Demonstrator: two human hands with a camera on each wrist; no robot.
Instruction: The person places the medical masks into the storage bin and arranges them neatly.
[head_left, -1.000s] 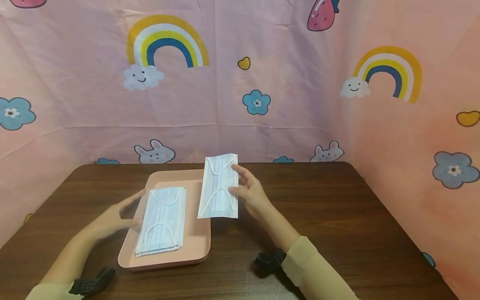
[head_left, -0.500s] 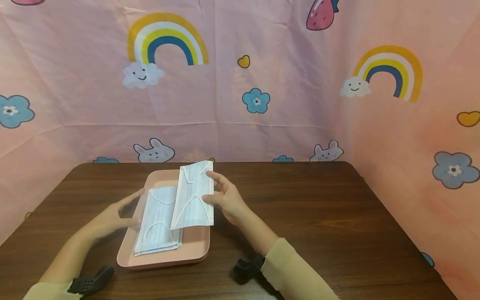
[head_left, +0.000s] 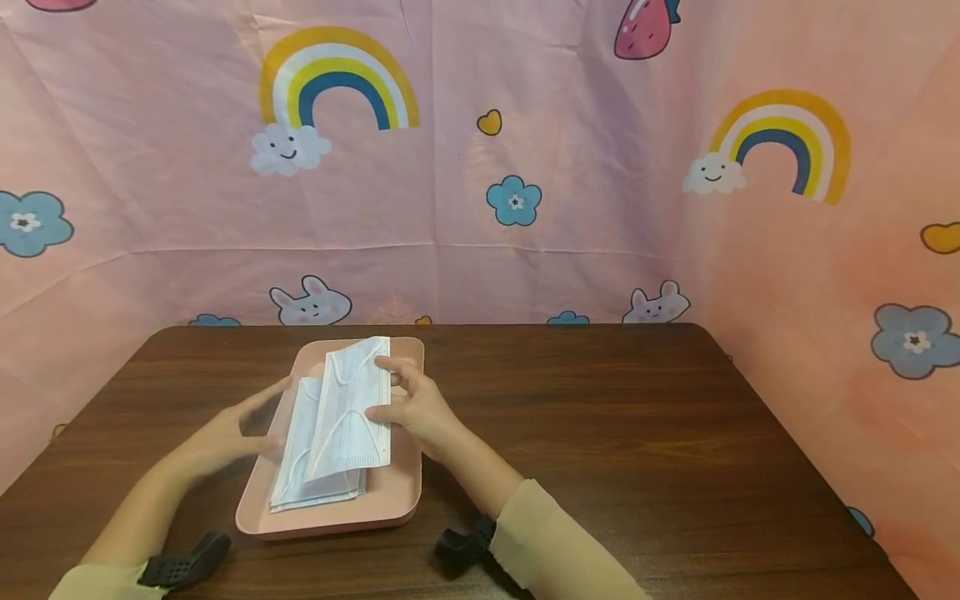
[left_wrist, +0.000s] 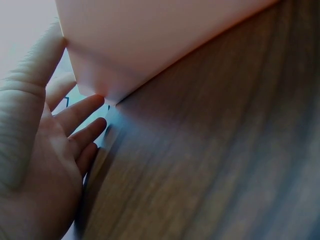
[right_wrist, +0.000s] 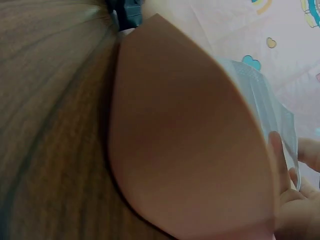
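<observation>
A pink rectangular tray (head_left: pixel 396 496) holds a small stack of pale blue face masks (head_left: pixel 294 460) with white ear loops. My right hand (head_left: pixel 422 414) pinches one more face mask (head_left: pixel 341 437) by its right edge, thumb on the near face. This mask is tilted over the stack and covers much of it in the head view. On the other side, my left hand (head_left: pixel 213 442) touches the tray's left rim, its thumb and forefinger spread apart. The left wrist view shows the left hand's fingers (left_wrist: pixel 82 114) fairly straight, against the tray wall (left_wrist: pixel 125 40).
The tray stands on a dark wooden table (head_left: pixel 600 467), left of its middle. A pink cloth (head_left: pixel 585 167) printed with rainbows and flowers hangs behind and at the sides. A black wrist strap (head_left: pixel 187 565) is on each forearm.
My right hand has carried its face mask leftward and lower, from beside the tray's right edge to over the stack. My left hand and the tray have stayed in place.
</observation>
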